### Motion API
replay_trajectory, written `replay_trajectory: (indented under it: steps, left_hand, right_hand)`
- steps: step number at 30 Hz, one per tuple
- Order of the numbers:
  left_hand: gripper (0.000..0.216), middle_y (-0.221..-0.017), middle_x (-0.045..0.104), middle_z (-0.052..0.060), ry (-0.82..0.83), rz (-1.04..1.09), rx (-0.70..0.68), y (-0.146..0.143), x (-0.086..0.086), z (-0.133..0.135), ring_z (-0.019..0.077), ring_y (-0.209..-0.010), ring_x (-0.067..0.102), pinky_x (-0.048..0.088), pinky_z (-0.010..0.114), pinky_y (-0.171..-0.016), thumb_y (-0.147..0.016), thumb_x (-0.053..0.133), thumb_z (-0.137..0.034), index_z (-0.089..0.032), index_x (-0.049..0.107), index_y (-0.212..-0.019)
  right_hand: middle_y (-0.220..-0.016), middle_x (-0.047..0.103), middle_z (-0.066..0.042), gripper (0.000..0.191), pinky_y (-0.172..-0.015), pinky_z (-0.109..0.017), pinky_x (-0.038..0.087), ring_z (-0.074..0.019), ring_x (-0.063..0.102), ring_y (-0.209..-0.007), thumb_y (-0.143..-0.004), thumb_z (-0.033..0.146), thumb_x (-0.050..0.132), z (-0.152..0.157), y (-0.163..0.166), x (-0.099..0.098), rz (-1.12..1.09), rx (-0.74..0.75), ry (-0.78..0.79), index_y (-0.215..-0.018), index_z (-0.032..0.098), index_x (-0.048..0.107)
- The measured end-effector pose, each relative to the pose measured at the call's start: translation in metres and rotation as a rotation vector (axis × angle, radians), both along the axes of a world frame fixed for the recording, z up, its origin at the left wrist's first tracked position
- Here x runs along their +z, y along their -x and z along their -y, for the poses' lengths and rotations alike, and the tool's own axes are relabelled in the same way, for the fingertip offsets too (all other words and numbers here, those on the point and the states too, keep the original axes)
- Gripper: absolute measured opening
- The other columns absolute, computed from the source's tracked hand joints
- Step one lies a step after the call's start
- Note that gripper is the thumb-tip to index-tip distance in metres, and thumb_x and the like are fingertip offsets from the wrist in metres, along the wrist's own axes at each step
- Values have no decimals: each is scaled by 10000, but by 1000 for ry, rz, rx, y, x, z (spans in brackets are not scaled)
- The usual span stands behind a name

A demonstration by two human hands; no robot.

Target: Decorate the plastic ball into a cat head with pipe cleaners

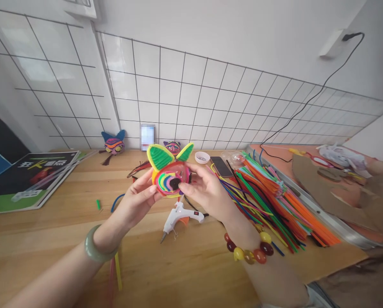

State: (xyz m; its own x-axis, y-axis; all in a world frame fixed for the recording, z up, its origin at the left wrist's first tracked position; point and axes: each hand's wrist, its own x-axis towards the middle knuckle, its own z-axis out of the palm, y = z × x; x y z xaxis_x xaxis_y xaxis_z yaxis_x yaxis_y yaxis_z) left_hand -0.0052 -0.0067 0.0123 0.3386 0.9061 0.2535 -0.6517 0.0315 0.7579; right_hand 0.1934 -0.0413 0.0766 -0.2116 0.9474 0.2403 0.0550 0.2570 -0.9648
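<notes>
A round pipe-cleaner mask (169,175) with two green, yellow-edged ears and rainbow stripes is held up above the wooden table (194,265). My left hand (140,194) grips its left edge, with a pale green bangle on the wrist. My right hand (204,190) pinches its right side, thumb on the front, and a beaded bracelet circles that wrist. A white hot glue gun (178,216) lies on the table just under the mask.
A big heap of coloured pipe cleaners (275,201) spreads to the right, beside a metal tray with cardboard (332,192). A phone (221,166), a small white dish (202,157), two finished masks (113,144) and a booklet (27,177) lie further back.
</notes>
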Motion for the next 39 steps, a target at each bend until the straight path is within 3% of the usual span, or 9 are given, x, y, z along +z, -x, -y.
replay_trajectory:
  steps: [7,14,22,27,30,34,39]
  left_hand:
    - [358,-1196,758,7,84,79,-165,5,-7,-4,180,-1031,731,607,277,-893,-839,752,-241,-264,714,-1194]
    - [265,-1207,750,6,110,141,-199,0,-6,-3,170,-1063,716,607,297,-908,-897,677,-205,-268,719,-1151]
    - [216,-1174,757,11,126,134,-220,-1,-6,-2,167,-1091,701,593,272,-907,-912,654,-233,-250,720,-1118]
    - [190,-1179,762,3,120,170,-293,5,-15,-7,178,-1106,700,571,279,-951,-893,673,-294,-267,741,-1067]
    - [250,-1187,763,17,119,144,-335,16,-24,-13,210,-1120,703,561,307,-986,-879,685,-319,-275,738,-1120]
    - [305,-1200,760,22,102,151,-402,26,-32,-19,227,-1112,713,575,307,-970,-876,689,-329,-290,727,-1176]
    - [373,-1250,737,31,85,199,-482,27,-29,-17,206,-1173,684,543,242,-996,-875,701,-370,-279,704,-1237]
  right_hand:
    - [-1380,607,-105,647,-1003,-462,545,-271,609,-1228,-798,425,781,5,-5,2,249,-75,-144,-1379,246,559]
    - [-1335,652,-107,620,-1053,-468,501,-272,610,-1234,-812,418,766,3,-3,3,333,-127,-214,-1366,222,571]
    - [-1065,726,-103,620,-809,-409,565,-217,661,-849,-830,450,745,8,0,5,440,-182,-209,-1368,187,585]
    - [-913,689,-40,624,-667,-343,549,-169,594,-724,-826,435,762,11,0,3,348,-106,-185,-1393,259,569]
    - [-936,679,-13,602,-641,-306,548,-135,583,-695,-868,378,723,14,-1,1,274,7,-186,-1434,307,529]
    - [-1043,703,-33,544,-656,-293,569,-128,616,-732,-907,333,663,16,-2,0,224,73,-210,-1431,267,535]
    - [-1152,711,-42,465,-786,-321,596,-147,677,-867,-974,231,510,17,-1,1,229,77,-267,-1435,279,537]
